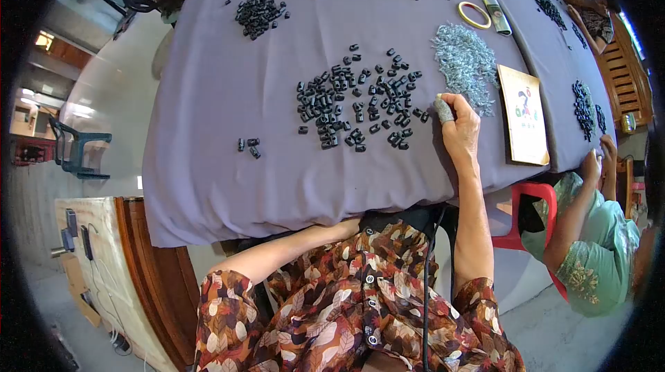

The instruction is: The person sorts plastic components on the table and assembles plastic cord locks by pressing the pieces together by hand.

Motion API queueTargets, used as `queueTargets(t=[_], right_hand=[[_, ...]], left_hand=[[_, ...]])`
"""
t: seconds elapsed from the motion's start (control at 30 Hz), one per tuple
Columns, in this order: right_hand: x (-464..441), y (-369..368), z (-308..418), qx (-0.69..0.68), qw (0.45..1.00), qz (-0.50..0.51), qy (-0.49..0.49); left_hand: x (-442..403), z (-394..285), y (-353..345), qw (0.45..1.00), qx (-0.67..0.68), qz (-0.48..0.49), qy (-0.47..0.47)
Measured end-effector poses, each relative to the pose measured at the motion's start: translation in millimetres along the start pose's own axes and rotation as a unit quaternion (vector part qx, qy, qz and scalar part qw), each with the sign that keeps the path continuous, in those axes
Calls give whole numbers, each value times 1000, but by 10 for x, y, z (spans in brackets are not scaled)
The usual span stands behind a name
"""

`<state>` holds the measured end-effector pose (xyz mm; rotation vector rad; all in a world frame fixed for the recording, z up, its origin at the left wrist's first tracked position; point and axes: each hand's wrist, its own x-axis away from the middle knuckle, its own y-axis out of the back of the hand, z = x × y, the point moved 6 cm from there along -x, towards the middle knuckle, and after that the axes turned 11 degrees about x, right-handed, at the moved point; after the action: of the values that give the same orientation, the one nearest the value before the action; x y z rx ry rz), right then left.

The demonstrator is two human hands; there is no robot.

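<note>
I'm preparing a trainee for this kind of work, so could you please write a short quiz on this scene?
1. True or false: the right hand wears a grey covering on one digit.

2. What colour is the heap of tiny pieces just beyond that hand?
A) Red
B) Silvery
C) Yellow

3. How many black pieces lie apart, to the left of the scattered black cluster nearest the wearer?

Key:
1. True.
2. B.
3. Three.
</note>
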<state>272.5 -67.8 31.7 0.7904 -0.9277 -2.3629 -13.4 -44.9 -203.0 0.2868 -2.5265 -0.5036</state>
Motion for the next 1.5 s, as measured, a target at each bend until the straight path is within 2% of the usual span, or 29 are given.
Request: queueTargets(t=[0.1, 0.2, 0.33, 0.67, 0.77, 0.93, 1.1, 1.2, 1.5], right_hand=[[42, 30, 50, 3, 1000, -2, 23], [90, 4, 71, -38, 999, 23, -20], [80, 4, 256, -34, 998, 42, 17], [3, -12, 285, -6, 995, 78, 58], [1, -30, 285, 20, 993, 79, 87], [8, 12, 195, 17, 996, 56, 73], [-12, 29, 158, -9, 995, 53, 83], [17, 57, 164, -16, 995, 52, 86], [84, 92, 266, -36, 996, 18, 85]], left_hand=[[30, 58, -40, 999, 14, 25, 42], [124, 182, -31, 996, 29, 35, 74], [258, 337, 7, 992, 44, 39, 115], [820, 717, 366, 959, 95, -6, 268], [956, 695, 415, 944, 110, -20, 312], [1090, 561, 406, 926, 126, -32, 356], [1028, 423, 378, 927, 127, -34, 352], [847, 352, 359, 940, 124, -31, 316], [-40, -394, 239, 986, 130, -11, 103]])
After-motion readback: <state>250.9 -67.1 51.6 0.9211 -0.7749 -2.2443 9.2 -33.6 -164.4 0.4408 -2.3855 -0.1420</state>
